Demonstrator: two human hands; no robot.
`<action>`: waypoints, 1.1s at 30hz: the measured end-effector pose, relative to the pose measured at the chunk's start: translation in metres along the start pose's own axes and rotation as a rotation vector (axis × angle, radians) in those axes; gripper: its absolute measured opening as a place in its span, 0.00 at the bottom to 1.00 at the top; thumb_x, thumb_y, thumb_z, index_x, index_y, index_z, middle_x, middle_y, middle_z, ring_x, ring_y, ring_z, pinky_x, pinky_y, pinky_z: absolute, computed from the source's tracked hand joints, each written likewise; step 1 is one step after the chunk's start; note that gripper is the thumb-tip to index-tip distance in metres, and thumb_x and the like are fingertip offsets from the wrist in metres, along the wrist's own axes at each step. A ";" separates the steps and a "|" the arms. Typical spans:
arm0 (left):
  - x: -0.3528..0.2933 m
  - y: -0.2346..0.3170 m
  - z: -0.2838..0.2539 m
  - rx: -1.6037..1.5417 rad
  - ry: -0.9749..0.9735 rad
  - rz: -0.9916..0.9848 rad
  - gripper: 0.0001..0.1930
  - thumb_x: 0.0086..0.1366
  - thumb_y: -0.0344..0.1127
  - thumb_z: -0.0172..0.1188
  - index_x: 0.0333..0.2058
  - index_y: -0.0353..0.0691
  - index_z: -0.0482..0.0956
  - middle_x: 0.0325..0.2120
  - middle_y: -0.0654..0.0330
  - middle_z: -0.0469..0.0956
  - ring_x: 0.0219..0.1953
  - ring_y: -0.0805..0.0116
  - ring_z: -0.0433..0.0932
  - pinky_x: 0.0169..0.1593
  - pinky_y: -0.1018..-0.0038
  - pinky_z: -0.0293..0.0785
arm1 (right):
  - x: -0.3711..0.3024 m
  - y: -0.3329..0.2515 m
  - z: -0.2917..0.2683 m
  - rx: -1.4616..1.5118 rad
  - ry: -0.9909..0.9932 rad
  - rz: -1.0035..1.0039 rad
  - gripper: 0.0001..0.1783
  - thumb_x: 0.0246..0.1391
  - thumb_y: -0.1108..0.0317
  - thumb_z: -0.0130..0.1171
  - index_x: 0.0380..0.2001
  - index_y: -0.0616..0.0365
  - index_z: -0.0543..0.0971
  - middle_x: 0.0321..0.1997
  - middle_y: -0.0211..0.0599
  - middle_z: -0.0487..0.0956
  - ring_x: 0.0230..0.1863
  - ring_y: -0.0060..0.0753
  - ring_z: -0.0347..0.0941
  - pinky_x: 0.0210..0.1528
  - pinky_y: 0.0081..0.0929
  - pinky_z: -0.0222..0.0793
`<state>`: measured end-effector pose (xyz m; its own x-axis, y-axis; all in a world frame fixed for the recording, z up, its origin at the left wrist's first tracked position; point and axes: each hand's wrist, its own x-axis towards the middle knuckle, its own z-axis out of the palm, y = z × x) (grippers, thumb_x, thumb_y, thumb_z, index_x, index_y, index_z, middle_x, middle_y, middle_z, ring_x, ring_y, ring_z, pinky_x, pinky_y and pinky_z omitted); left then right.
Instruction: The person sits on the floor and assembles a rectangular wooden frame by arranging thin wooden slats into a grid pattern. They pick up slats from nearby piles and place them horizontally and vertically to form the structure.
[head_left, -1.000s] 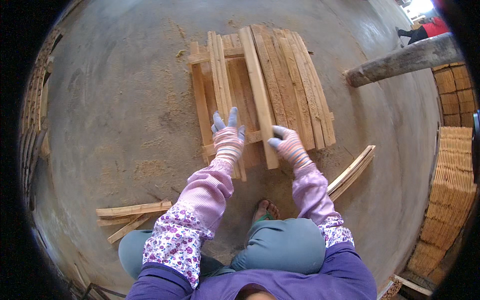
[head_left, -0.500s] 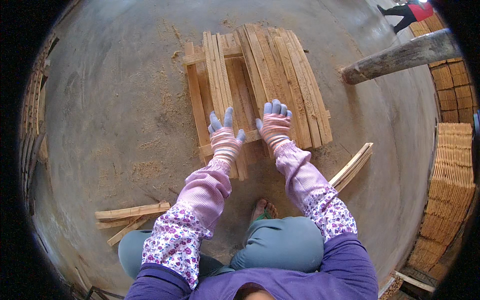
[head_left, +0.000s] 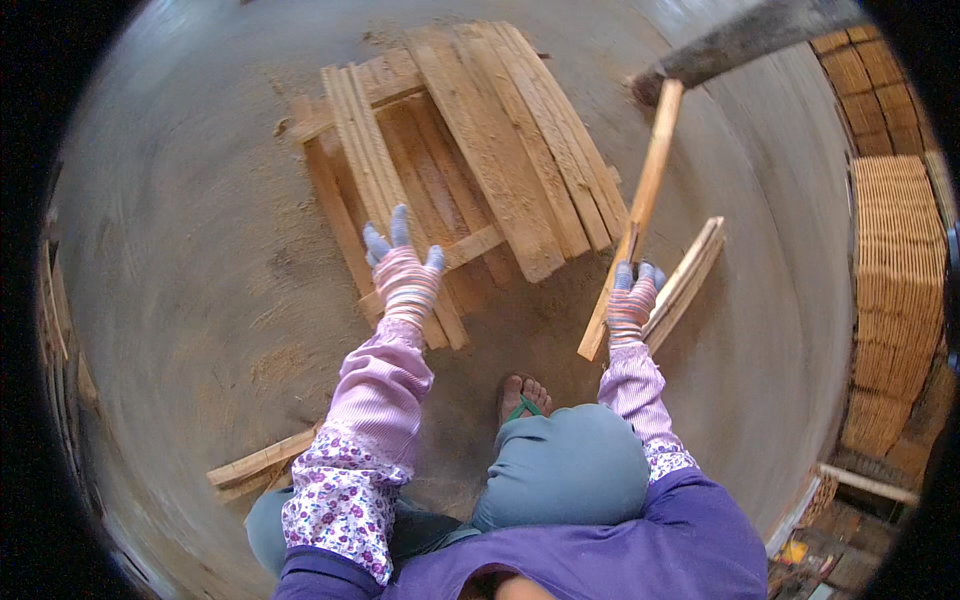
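In front of me on the floor lies a wooden frame with crosspieces (head_left: 473, 247), bearing rows of slats. My left hand (head_left: 405, 275), in a striped glove, rests at the near end of the narrow slats (head_left: 368, 145), fingers spread and not wrapped round anything. To the right of the frame, my gloved right hand (head_left: 630, 303) grips a long wooden slat (head_left: 652, 175), which slants away up and to the right. Wider boards (head_left: 490, 150) lie side by side on the frame's right half, dusted with sawdust. Between the two groups, a gap shows more wood lower down.
Loose sticks (head_left: 690, 280) lie just beyond my right hand. More wood pieces (head_left: 262, 460) are at the lower left, by my knee. A thick post (head_left: 750, 50) stands at the upper right. Tall bundles of slats (head_left: 893, 290) line the right side.
My right hand has left the boards, moved right and down, and taken hold of a slat. My left hand stays at the narrow slats. The view has shifted and turned.
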<state>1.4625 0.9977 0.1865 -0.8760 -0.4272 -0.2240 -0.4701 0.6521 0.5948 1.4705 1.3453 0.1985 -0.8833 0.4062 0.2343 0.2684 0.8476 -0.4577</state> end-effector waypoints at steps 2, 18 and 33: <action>0.000 0.013 0.001 -0.025 -0.051 -0.011 0.49 0.55 0.45 0.72 0.71 0.66 0.53 0.71 0.34 0.43 0.70 0.27 0.51 0.72 0.48 0.56 | 0.007 0.051 -0.006 -0.160 0.151 0.028 0.21 0.62 0.54 0.57 0.46 0.63 0.76 0.63 0.56 0.67 0.55 0.58 0.71 0.60 0.47 0.67; 0.007 -0.009 0.001 0.069 -0.022 0.024 0.48 0.58 0.49 0.71 0.72 0.67 0.51 0.71 0.36 0.45 0.72 0.34 0.51 0.72 0.50 0.56 | 0.016 0.157 0.005 -0.319 -0.054 0.996 0.37 0.60 0.46 0.57 0.68 0.42 0.59 0.78 0.60 0.44 0.73 0.68 0.56 0.70 0.56 0.59; 0.005 -0.017 0.009 0.046 0.012 0.107 0.47 0.59 0.49 0.70 0.72 0.65 0.52 0.70 0.37 0.45 0.71 0.34 0.52 0.72 0.52 0.58 | 0.031 -0.011 0.003 -0.047 0.007 -0.230 0.33 0.51 0.61 0.66 0.60 0.58 0.70 0.59 0.54 0.74 0.60 0.59 0.69 0.66 0.49 0.63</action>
<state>1.4649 0.9898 0.1681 -0.9202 -0.3610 -0.1514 -0.3786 0.7222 0.5789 1.4386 1.3471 0.2083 -0.9205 0.2029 0.3339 0.0782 0.9330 -0.3513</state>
